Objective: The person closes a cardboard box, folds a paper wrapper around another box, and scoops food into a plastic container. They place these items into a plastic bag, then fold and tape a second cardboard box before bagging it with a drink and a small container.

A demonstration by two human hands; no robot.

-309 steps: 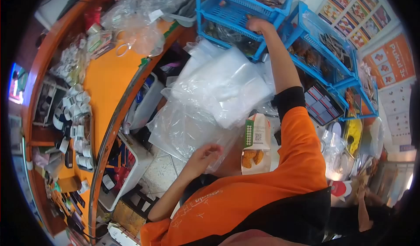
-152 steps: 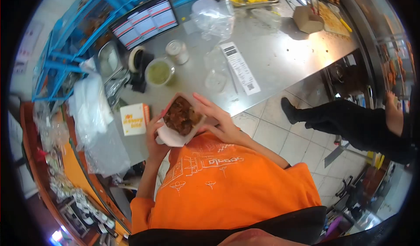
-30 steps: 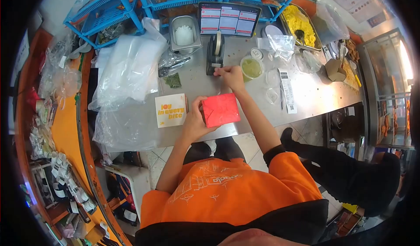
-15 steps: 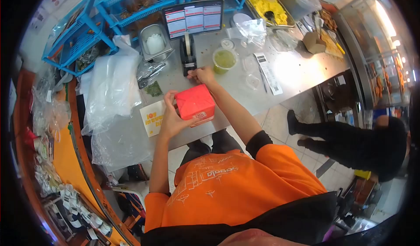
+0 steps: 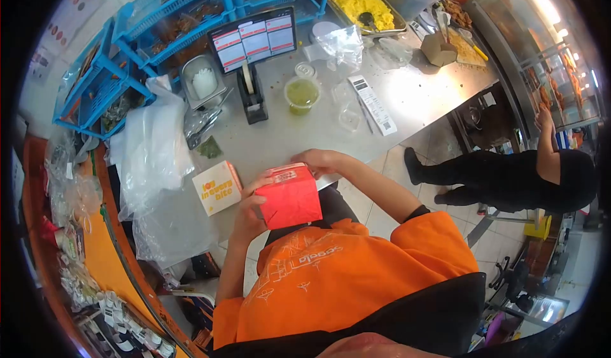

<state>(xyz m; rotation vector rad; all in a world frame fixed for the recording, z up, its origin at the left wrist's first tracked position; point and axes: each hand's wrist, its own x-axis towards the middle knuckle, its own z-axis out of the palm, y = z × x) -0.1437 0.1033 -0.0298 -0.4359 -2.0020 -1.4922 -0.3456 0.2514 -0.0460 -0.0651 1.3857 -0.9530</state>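
Observation:
A red takeaway box (image 5: 289, 205) is tilted at the table's front edge, close to my body. My left hand (image 5: 252, 208) grips its left side, fingers over the top edge and thumb along the near side. At the box's far right corner, my right hand (image 5: 316, 161) has its fingers curled against the edge; the fingertips are partly hidden, and I cannot make out whether tape is between them. A white box with yellow lettering (image 5: 218, 189) stands left of my left hand. Beyond them is a black tape dispenser (image 5: 254, 100), untouched by either hand.
Behind the dispenser stands a tablet (image 5: 253, 38). A tub of green sauce (image 5: 301, 95) and a paper receipt (image 5: 373, 105) lie to the right. Plastic bags (image 5: 153, 141) cover the left side. Another person (image 5: 509, 176) stands at right, by a glass cabinet.
My right hand has left the tape dispenser and come back to the red box. The box has been drawn closer to me and turned. The other person's arm now shows, raised toward the cabinet.

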